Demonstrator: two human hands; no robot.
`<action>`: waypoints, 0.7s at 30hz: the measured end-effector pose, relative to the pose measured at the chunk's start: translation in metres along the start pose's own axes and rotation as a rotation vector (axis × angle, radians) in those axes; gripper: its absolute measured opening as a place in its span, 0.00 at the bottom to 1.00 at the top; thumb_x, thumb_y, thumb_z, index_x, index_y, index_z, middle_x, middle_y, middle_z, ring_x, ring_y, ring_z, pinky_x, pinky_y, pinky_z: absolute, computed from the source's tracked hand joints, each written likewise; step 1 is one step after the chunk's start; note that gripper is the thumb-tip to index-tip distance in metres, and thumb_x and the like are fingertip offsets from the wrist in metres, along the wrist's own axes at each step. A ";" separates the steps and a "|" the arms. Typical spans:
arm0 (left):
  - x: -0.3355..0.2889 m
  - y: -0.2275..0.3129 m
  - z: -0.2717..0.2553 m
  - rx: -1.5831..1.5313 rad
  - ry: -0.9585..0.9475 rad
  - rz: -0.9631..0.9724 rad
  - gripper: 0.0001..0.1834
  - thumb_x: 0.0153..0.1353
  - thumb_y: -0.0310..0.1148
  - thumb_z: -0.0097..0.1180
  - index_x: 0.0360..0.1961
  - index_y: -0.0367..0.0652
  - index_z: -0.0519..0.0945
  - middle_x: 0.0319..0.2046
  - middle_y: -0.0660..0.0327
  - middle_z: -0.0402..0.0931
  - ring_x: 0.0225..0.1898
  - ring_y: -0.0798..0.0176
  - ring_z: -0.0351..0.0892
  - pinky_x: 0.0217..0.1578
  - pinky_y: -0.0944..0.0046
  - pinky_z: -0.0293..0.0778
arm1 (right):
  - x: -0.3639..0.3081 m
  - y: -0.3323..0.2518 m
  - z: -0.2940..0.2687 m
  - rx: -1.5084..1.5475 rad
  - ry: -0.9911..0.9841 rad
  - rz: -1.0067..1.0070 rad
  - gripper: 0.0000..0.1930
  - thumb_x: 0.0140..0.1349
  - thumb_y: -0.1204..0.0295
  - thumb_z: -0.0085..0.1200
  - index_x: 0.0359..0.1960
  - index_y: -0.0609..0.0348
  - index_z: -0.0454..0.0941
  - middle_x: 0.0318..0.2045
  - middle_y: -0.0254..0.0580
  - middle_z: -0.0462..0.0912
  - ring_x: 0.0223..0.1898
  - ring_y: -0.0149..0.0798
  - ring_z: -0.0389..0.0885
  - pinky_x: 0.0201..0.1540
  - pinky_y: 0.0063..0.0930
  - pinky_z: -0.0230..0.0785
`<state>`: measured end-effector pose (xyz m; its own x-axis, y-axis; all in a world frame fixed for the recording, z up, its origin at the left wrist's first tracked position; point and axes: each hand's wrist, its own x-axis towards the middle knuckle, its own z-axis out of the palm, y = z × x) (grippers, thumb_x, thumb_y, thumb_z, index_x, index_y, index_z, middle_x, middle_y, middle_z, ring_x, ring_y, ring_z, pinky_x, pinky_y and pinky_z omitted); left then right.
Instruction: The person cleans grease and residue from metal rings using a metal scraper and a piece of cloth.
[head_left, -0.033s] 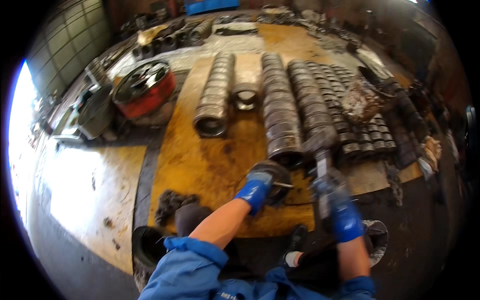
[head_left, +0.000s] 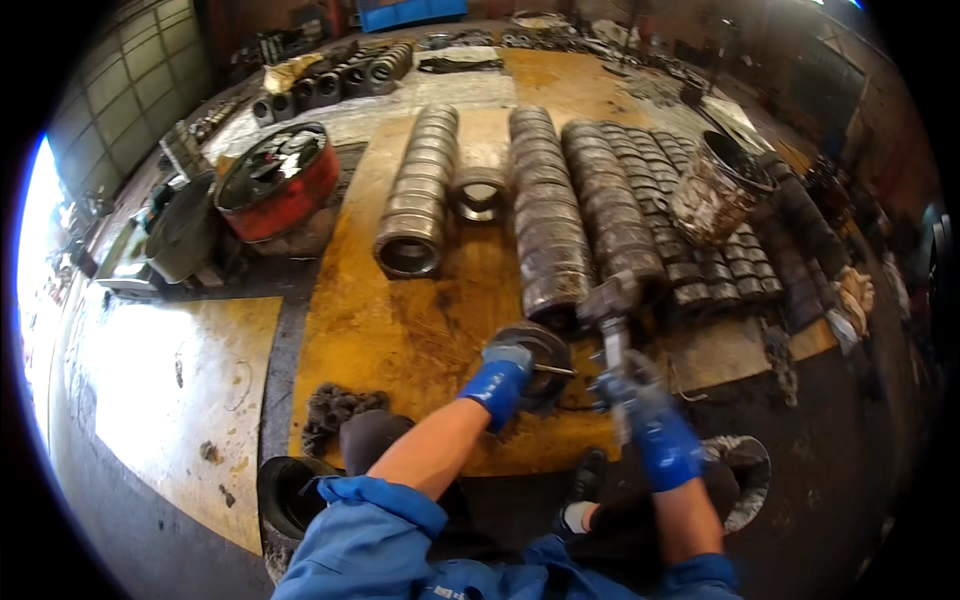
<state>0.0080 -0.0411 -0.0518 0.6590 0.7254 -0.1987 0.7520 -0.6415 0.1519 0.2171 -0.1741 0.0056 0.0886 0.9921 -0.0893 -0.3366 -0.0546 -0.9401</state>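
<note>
A dark metal ring sits over the near part of a yellow-stained board, just in front of the longest row of heavy metal rings. The person's left hand, in a grey glove with a blue cuff, lies against the ring's left side. A thin metal rod juts out to the right from beside that hand, across the ring. The left grip is curled, but its fingers are mostly hidden; I cannot tell how far it is closed, or whether it has hold of the ring, the rod or both

The right hand, gloved alike and slightly blurred, is to the right of the ring and apart from it. Its grip is wrapped around the handle of a hammer-like tool, whose blocky head points away from the person, near the ends of the rows

Farther left, a shinier row of metal rings lies on the board. Rows of smaller rings lie to the right, beside a crusted bucket. A red tub is at the left, and a grey rag lies at the board's near left corner
</note>
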 end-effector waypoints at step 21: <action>0.005 -0.007 -0.002 -0.076 -0.205 -0.142 0.14 0.56 0.38 0.56 0.42 0.53 0.85 0.43 0.59 0.82 0.47 0.55 0.81 0.43 0.55 0.77 | -0.025 0.078 0.060 -0.248 0.317 0.140 0.08 0.58 0.72 0.61 0.36 0.60 0.76 0.20 0.36 0.78 0.19 0.27 0.76 0.21 0.21 0.68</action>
<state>0.0064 -0.0325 -0.0521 0.5351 0.7361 -0.4144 0.8410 -0.5105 0.1792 0.1324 -0.1960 -0.0454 0.3547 0.8914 -0.2821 -0.1333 -0.2504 -0.9589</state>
